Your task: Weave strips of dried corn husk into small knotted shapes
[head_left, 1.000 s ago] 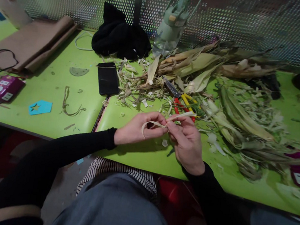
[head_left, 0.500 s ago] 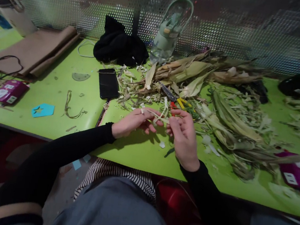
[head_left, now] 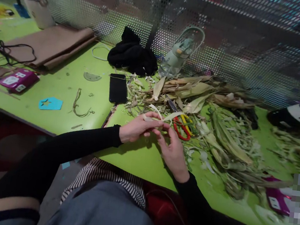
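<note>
Pale husk strip [head_left: 173, 116] held between two hands

The left hand [head_left: 136, 128] pinches the strip between thumb and fingers, its pale ends showing above the fingertips. The right hand [head_left: 173, 152] meets it from the other side, fingers bent and thumb apart; whether it also grips the strip, I cannot tell. Just beyond the right hand lie red-handled scissors [head_left: 182, 133], with corn husks [head_left: 192, 92] heaped farther off. A black phone [head_left: 118, 90] lies beyond the left hand, and a blue paper tag [head_left: 54, 104] well to its left.
</note>
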Demonstrator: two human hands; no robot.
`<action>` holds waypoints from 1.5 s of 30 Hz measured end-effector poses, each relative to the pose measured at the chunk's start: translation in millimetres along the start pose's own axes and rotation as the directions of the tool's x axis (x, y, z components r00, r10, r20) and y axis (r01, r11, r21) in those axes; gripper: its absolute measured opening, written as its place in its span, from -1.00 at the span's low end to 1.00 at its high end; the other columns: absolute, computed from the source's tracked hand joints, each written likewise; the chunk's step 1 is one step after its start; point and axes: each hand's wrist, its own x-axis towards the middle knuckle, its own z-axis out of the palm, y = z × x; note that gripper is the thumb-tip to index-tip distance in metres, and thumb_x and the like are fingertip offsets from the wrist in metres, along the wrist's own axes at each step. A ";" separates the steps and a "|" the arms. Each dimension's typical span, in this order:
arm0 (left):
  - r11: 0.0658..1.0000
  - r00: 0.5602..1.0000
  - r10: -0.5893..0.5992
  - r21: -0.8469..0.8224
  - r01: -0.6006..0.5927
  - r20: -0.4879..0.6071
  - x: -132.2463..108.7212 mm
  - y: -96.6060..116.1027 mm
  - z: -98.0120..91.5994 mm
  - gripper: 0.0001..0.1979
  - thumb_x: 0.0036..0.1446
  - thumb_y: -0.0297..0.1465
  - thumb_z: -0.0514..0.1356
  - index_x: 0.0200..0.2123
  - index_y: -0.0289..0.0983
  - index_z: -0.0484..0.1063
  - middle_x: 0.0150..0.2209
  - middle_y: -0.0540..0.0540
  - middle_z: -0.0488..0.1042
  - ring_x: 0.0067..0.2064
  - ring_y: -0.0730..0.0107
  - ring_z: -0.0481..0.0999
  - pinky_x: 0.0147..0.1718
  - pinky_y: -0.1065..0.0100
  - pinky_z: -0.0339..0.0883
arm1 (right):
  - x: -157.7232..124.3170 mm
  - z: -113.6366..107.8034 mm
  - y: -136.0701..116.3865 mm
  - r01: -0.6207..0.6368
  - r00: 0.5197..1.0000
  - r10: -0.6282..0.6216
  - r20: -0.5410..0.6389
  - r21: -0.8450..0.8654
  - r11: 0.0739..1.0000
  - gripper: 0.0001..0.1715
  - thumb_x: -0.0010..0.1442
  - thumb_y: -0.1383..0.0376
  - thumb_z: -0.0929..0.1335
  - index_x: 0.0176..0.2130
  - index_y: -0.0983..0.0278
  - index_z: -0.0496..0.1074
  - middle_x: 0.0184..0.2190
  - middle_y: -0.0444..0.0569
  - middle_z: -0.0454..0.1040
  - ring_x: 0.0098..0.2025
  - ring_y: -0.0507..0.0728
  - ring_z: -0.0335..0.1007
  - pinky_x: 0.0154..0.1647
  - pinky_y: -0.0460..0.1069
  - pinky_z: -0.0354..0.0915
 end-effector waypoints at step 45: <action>0.958 0.993 -0.059 0.285 0.028 0.103 -6.0 7.8 -2.9 -0.86 0.17 -0.46 0.27 -0.23 -0.32 0.36 -0.32 -0.02 0.59 -0.35 0.57 0.49 -0.28 0.46 0.26 | -4.2 -13.4 -6.8 0.154 0.951 -0.195 -0.242 -0.180 0.972 -0.94 0.32 0.28 0.35 -0.21 0.19 0.44 -0.29 -0.04 0.54 -0.29 0.11 0.47 -0.25 0.05 0.43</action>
